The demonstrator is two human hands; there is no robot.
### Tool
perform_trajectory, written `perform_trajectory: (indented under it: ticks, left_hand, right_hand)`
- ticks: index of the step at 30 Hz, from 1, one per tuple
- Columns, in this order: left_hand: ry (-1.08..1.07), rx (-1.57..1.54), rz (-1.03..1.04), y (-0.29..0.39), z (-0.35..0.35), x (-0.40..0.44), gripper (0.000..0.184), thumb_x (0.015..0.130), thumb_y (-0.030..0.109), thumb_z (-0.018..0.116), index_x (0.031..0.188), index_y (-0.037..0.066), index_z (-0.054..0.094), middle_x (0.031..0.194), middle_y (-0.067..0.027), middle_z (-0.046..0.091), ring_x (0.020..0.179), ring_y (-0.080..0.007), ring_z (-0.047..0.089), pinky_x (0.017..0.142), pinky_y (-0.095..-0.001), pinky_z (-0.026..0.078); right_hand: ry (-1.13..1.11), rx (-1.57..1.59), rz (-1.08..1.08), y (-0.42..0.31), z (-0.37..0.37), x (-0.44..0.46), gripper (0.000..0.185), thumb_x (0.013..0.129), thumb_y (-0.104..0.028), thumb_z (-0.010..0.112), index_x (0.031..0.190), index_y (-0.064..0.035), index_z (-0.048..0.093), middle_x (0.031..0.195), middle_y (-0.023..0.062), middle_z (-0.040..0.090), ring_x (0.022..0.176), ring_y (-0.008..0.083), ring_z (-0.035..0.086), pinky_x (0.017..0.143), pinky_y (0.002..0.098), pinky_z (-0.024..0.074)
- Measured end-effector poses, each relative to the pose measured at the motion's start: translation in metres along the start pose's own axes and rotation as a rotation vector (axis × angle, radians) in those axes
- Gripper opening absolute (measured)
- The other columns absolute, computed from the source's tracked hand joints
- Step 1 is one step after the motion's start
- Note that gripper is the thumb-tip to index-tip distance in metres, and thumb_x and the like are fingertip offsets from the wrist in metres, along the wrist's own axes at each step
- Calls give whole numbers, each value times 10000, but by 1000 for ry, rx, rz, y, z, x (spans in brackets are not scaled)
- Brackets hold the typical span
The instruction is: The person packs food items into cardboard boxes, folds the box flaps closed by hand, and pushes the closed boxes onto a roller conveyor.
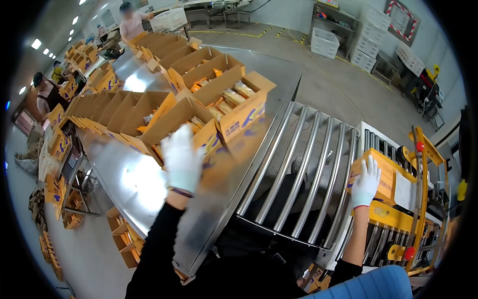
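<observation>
My left hand (182,160), in a white glove, is at the near side of an open carton (188,110) on the metal table. It is smeared by motion, so I cannot tell whether its fingers grip the carton's edge. Beside that box stands another open carton (242,119), filled with wrapped packets (234,97). To the right, my right hand (366,182), also gloved, lies with fingers stretched out on a closed orange carton (383,172). This carton is in the yellow-framed machine (418,194) at the end of the rollers.
A roller conveyor (298,174) joins the metal table (129,174) to the machine. Rows of open cartons (107,112) run along the table. White crates (368,42) are stacked at the back right. Several people work farther off, one person (132,25) at the table's far end.
</observation>
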State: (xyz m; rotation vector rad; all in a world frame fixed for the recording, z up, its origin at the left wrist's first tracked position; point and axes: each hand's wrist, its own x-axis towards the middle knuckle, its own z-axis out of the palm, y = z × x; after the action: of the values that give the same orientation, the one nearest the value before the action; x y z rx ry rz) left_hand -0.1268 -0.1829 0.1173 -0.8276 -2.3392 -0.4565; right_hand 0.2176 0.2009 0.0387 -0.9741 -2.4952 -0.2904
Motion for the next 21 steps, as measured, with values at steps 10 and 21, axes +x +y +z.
perform_trajectory:
  ticks: [10,21]
  left_hand:
    - [-292,-914,-132,-11,-22,11,349,987,197,643,1268,-10,624,1187,-199,660,1130,-306,635,1003,-386,495]
    - [-398,-616,345,4,8,18,199,870,201,729,1035,92,746,1243,-138,691,1111,-284,671,1058,-435,470]
  right_hand:
    - [-261,803,-657,-232,-103,-24,719,771,-353,809,1374,-41,572,1397,133,577,1326,326,520,1129,477,407]
    - [-571,943,-484,-231,-80,24,325,1055,-297,493,1014,-130,769,1089,20,755,1080,197,668,904,368,429]
